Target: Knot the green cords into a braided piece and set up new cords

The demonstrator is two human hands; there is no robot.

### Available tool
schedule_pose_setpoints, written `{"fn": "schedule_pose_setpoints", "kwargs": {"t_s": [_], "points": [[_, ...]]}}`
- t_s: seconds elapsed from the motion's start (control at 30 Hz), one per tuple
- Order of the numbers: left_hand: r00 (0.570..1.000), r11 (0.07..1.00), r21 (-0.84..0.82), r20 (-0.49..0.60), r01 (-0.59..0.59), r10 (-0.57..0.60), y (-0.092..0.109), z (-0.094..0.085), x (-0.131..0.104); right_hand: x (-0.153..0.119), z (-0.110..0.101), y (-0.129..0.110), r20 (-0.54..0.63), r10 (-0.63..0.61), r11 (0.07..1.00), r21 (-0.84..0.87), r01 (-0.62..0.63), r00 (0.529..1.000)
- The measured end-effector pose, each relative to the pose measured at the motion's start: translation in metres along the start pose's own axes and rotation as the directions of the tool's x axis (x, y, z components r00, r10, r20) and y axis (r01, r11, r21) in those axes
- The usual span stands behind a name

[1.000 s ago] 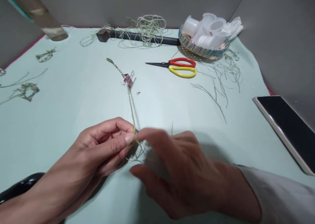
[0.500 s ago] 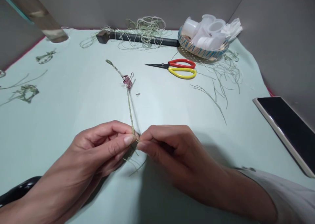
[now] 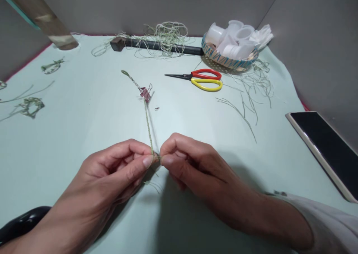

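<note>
A slim, pale-green braid is stretching over the counter from a dark-pink clip toward the person, looking fine and evenly ridged, its darker, thicker tip lying beyond the clip. The left hand is pinching the braid's near end in its grip; the right hand's grip is pinching a thin strand just beside it. Loose ends are trailing below.
</note>
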State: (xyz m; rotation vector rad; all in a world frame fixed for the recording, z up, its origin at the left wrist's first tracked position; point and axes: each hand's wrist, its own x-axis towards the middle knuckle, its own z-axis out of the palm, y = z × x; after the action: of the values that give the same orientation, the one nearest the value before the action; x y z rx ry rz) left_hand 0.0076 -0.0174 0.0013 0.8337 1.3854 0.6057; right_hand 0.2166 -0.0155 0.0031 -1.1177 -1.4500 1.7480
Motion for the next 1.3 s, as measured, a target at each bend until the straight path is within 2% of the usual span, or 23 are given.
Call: {"fn": "schedule_pose_setpoints", "kwargs": {"t_s": [0.1, 0.23, 0.33, 0.5, 0.67, 0.77, 0.87, 1.0, 1.1, 1.3], "points": [[0.997, 0.997, 0.071, -0.067, -0.031, 0.036, -0.004, -0.002, 0.0, -0.002, 0.003, -0.002, -0.041, 0.047, 0.999, 0.022, -0.046, 0.998], [0.99, 0.985, 0.147, -0.096, -0.086, 0.101, -0.007, -0.009, -0.002, -0.003, 0.006, -0.002, -0.02, 0.186, 0.972, 0.149, -0.182, 0.982], [0.982, 0.973, 0.191, -0.114, -0.127, 0.15, -0.008, -0.012, -0.003, -0.002, 0.007, -0.002, -0.016, 0.236, 0.955, 0.19, -0.229, 0.972], [0.945, 0.914, 0.308, -0.105, -0.264, 0.308, -0.011, -0.014, -0.003, 0.0, 0.008, -0.002, -0.063, 0.205, 0.961, 0.203, -0.189, 0.977], [0.893, 0.839, 0.436, -0.15, -0.326, 0.425, -0.012, -0.013, -0.007, 0.002, 0.003, 0.0, -0.013, 0.138, 0.955, 0.268, -0.129, 0.99], [0.895, 0.861, 0.43, -0.214, -0.272, 0.39, -0.006, -0.006, -0.01, 0.003, -0.001, -0.001, 0.035, 0.148, 0.939, 0.307, -0.152, 0.988], [0.928, 0.925, 0.335, -0.253, -0.181, 0.273, -0.001, -0.002, -0.01, 0.005, -0.003, -0.005, 0.076, 0.208, 0.92, 0.323, -0.221, 0.975], [0.982, 0.99, 0.114, -0.162, -0.079, 0.097, -0.001, -0.004, -0.004, 0.005, 0.0, -0.008, 0.061, 0.243, 0.931, 0.266, -0.251, 0.968], [0.99, 1.0, 0.016, -0.14, -0.014, 0.016, -0.001, -0.005, -0.001, 0.004, 0.002, -0.006, 0.055, 0.217, 0.949, 0.223, -0.223, 0.975], [0.995, 0.998, -0.065, -0.097, 0.01, -0.016, -0.004, -0.008, -0.002, 0.001, 0.004, -0.004, 0.058, 0.181, 0.969, 0.159, -0.188, 0.982]]}}
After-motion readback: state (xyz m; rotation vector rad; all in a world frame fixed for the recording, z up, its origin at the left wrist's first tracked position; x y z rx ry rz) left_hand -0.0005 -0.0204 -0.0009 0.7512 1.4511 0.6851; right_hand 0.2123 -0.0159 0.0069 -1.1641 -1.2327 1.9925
